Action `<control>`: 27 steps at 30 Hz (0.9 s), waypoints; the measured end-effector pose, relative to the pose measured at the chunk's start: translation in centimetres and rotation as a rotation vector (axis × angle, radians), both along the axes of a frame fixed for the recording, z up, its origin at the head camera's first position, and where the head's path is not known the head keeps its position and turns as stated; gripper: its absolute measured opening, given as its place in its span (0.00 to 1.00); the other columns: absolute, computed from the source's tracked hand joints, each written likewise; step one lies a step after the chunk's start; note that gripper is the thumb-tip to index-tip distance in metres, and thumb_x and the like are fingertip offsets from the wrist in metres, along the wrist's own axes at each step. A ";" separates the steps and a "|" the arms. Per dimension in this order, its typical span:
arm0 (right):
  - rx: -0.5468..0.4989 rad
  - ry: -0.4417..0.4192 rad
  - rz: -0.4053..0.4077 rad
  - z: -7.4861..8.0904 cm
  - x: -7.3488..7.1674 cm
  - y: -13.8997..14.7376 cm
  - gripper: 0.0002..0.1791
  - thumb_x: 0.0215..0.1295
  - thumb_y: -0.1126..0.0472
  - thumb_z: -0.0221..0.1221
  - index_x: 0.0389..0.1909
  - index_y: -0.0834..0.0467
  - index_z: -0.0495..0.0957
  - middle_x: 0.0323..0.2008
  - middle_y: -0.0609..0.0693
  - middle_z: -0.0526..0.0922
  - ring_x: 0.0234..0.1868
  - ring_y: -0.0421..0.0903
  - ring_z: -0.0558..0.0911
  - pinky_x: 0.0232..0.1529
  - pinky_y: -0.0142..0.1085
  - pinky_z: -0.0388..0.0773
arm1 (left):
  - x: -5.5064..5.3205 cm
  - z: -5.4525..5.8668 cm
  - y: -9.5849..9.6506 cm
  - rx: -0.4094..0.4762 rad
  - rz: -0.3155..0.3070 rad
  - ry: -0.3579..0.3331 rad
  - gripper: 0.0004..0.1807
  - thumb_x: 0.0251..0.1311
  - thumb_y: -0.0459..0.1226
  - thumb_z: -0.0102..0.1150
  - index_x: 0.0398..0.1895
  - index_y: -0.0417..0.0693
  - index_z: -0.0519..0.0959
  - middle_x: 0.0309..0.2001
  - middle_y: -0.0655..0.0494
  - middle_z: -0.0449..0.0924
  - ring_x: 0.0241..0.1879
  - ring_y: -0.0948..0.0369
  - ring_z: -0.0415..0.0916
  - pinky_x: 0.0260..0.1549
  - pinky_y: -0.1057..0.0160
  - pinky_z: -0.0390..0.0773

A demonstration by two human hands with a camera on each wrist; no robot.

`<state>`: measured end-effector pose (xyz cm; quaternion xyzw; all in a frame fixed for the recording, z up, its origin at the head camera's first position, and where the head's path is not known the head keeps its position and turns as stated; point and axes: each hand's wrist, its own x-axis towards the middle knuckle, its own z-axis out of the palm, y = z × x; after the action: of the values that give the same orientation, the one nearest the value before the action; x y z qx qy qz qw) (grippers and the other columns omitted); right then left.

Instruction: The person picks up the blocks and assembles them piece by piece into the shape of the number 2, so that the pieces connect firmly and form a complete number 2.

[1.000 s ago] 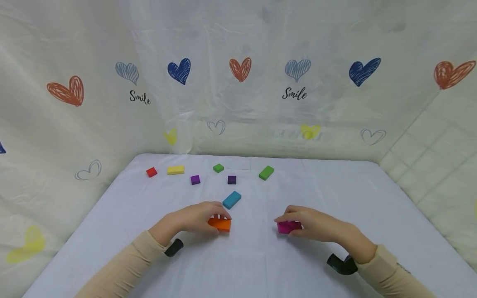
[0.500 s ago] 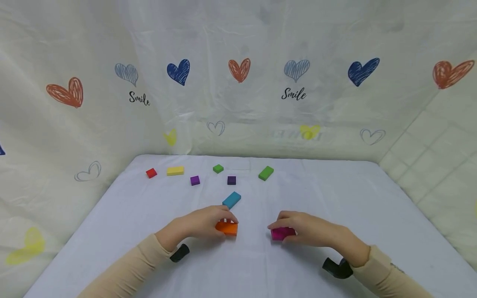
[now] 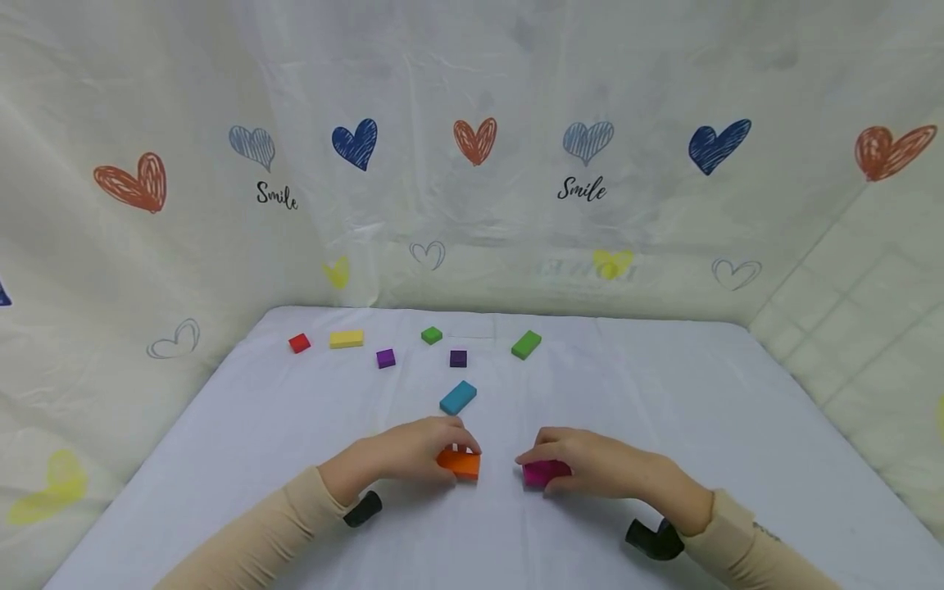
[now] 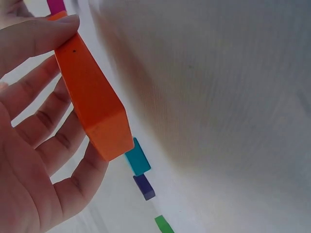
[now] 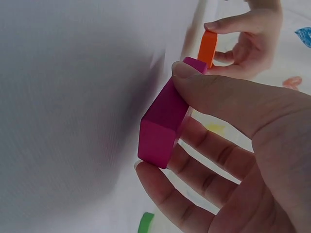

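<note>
My left hand [image 3: 419, 451] grips an orange block [image 3: 461, 465] between thumb and fingers, left of the table's middle. In the left wrist view the orange block [image 4: 95, 92] slants down across the fingers, thumb on its upper end. A magenta block [image 3: 544, 473] is pinched the same way by my right hand [image 3: 601, 461], a short gap to the right of the orange one. The right wrist view shows the thumb pressed on one side of the magenta block [image 5: 165, 114] and the fingers on the other. A blue block [image 3: 458, 397] lies just beyond the left hand.
Farther back on the white-covered table [image 3: 649, 393] lie a dark purple block [image 3: 458, 359], a violet block [image 3: 386, 358], a yellow block [image 3: 347, 339], a red block [image 3: 299, 342], a small green block [image 3: 431, 335] and a longer green block [image 3: 526, 345]. A curtain printed with hearts hangs behind.
Both hands have moved inward and slightly nearer the body with their blocks, so the gap between orange and magenta has narrowed. The other blocks lie where they were.
</note>
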<state>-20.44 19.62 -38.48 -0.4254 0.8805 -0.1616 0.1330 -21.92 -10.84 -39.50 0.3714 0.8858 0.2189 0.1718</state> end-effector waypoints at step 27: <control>-0.004 0.000 0.027 -0.5 0.2 -0.7 0.24 0.62 0.58 0.73 0.60 0.48 0.83 0.45 0.40 0.77 0.44 0.36 0.76 0.47 0.30 0.80 | 0.7 -0.3 1.5 -0.051 -0.033 -0.006 0.21 0.60 0.37 0.74 0.57 0.54 0.83 0.46 0.66 0.78 0.45 0.69 0.74 0.49 0.69 0.77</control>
<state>-20.23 18.91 -38.93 -0.4374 0.8744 -0.1618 0.1343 -21.18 -9.38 -39.84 0.3806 0.8844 0.1945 0.1872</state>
